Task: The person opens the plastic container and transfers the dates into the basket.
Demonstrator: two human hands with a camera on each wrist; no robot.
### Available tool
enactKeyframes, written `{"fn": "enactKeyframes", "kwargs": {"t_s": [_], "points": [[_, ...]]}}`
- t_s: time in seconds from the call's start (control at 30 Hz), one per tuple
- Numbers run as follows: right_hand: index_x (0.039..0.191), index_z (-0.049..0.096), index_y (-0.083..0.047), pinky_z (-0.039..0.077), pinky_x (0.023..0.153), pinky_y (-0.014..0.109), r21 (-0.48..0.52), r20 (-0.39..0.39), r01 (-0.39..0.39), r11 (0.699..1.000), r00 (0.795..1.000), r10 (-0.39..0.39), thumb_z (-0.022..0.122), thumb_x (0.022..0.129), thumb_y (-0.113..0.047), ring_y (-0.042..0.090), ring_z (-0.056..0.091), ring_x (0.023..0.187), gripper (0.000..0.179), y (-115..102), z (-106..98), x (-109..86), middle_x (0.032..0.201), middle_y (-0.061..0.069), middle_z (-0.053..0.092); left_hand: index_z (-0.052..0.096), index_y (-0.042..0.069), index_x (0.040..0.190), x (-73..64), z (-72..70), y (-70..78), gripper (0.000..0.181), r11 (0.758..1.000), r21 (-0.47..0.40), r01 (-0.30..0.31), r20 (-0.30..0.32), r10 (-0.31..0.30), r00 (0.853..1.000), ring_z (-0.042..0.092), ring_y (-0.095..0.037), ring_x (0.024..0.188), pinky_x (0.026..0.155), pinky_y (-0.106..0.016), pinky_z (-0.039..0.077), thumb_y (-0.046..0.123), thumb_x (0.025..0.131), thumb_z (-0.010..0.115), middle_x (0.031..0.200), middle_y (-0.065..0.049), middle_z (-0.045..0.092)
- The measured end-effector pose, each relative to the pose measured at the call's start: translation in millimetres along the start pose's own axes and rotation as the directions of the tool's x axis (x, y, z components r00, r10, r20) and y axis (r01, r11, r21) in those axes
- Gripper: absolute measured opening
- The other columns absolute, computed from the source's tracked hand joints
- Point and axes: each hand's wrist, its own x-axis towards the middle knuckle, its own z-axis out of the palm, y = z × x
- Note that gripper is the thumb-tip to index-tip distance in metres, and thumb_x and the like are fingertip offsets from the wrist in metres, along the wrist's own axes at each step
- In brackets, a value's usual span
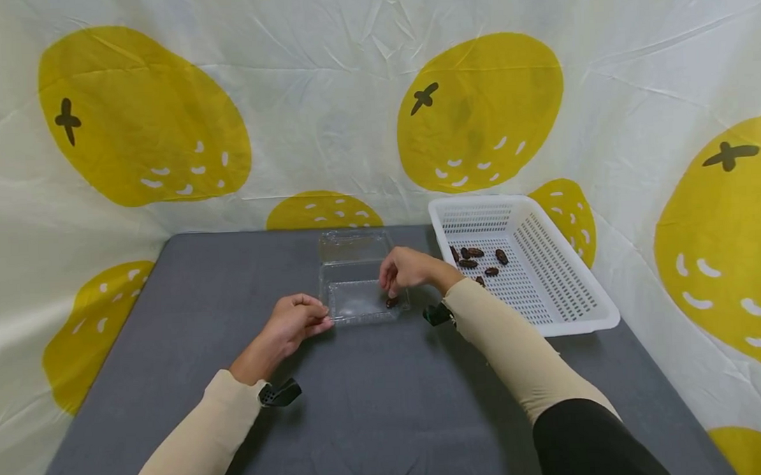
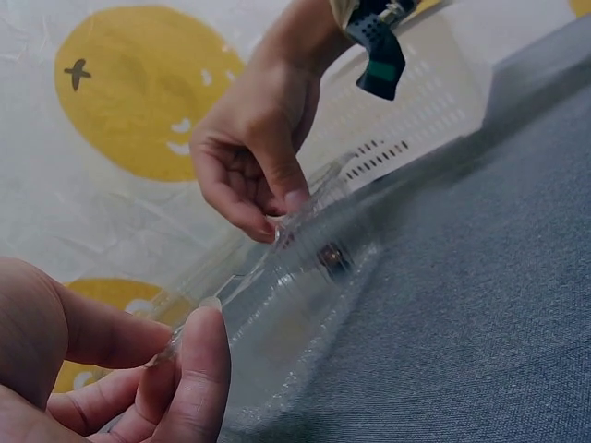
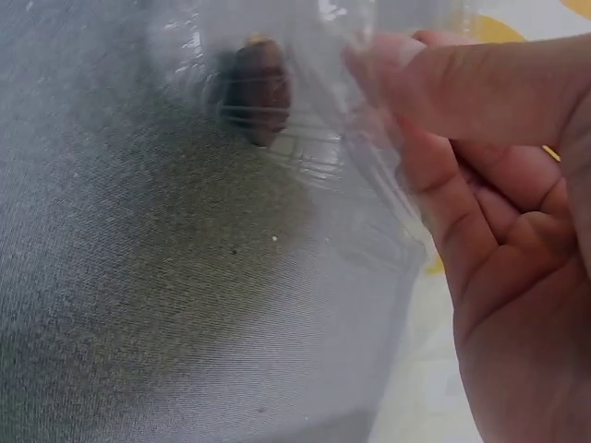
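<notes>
A clear plastic clamshell box (image 1: pixel 359 302) lies on the table with its lid (image 1: pixel 356 247) folded back. My left hand (image 1: pixel 293 321) pinches the box's near left corner between thumb and fingers. Over the right side of the box is my right hand (image 1: pixel 407 270), its fingertips pointing down just inside the rim. One dark brown date (image 1: pixel 392 302) rests in the box below those fingertips; the same date (image 3: pixel 260 90) shows through the plastic wall in the right wrist view, apart from the fingers. Nothing is seen between the right thumb and fingers.
To the right stands a white perforated plastic basket (image 1: pixel 579 325), with several dates (image 1: pixel 468 264) lying toward its left side. A grey cloth covers the table (image 1: pixel 374 419). Behind and beside it hangs a white curtain (image 1: pixel 326 127) with large yellow fruit prints.
</notes>
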Motion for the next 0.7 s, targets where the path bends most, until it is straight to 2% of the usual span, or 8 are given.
{"fn": "enactKeyframes", "kwargs": {"t_s": [0.2, 0.37, 0.5, 0.7], "points": [[0.092, 0.079, -0.004, 0.063, 0.075, 0.025, -0.085, 0.065, 0.011, 0.996, 0.998, -0.006, 0.086, 0.08, 0.003, 0.009, 0.072, 0.08, 0.016, -3, 8, 7.4, 0.091, 0.007, 0.08, 0.056, -0.004, 0.104, -2.3, -1.2, 0.4, 0.01, 1.0, 0.011, -0.002, 0.002, 0.002, 1.0, 0.069, -0.013, 0.069, 0.07, -0.024, 0.065, -0.007, 0.097, 0.064, 0.084, -0.006, 0.062], [0.093, 0.078, -0.005, 0.063, 0.075, 0.025, -0.178, 0.1, 0.008, 0.984, 0.995, 0.01, 0.084, 0.077, 0.006, 0.01, 0.072, 0.083, 0.021, -5, 10, 7.8, 0.091, 0.005, 0.079, 0.057, -0.004, 0.104, -1.6, 0.5, 0.3, 0.012, 1.0, 0.01, -0.005, 0.012, 0.005, 1.0, 0.07, -0.014, 0.069, 0.07, -0.025, 0.065, -0.007, 0.097, 0.065, 0.085, -0.006, 0.062], [0.093, 0.077, -0.008, 0.061, 0.073, 0.025, -0.23, 0.113, 0.003, 0.973, 0.993, 0.024, 0.081, 0.077, 0.009, 0.01, 0.07, 0.082, 0.023, -4, 11, 9.1, 0.089, 0.001, 0.076, 0.057, -0.003, 0.102, -2.2, 0.5, 2.5, 0.01, 1.0, 0.013, -0.006, 0.01, 0.006, 1.0, 0.07, -0.013, 0.069, 0.07, -0.024, 0.065, -0.007, 0.097, 0.064, 0.084, -0.005, 0.062], [0.085, 0.074, -0.009, 0.054, 0.066, 0.026, -0.311, 0.1, 0.01, 0.951, 0.995, 0.022, 0.076, 0.076, 0.014, 0.011, 0.061, 0.072, 0.024, -5, 14, 12.9, 0.078, -0.002, 0.069, 0.058, -0.003, 0.101, -1.9, 1.1, 5.5, 0.008, 1.0, 0.023, -0.007, 0.006, 0.006, 1.0, 0.071, -0.013, 0.069, 0.07, -0.024, 0.065, -0.007, 0.097, 0.064, 0.083, -0.005, 0.062]]}}
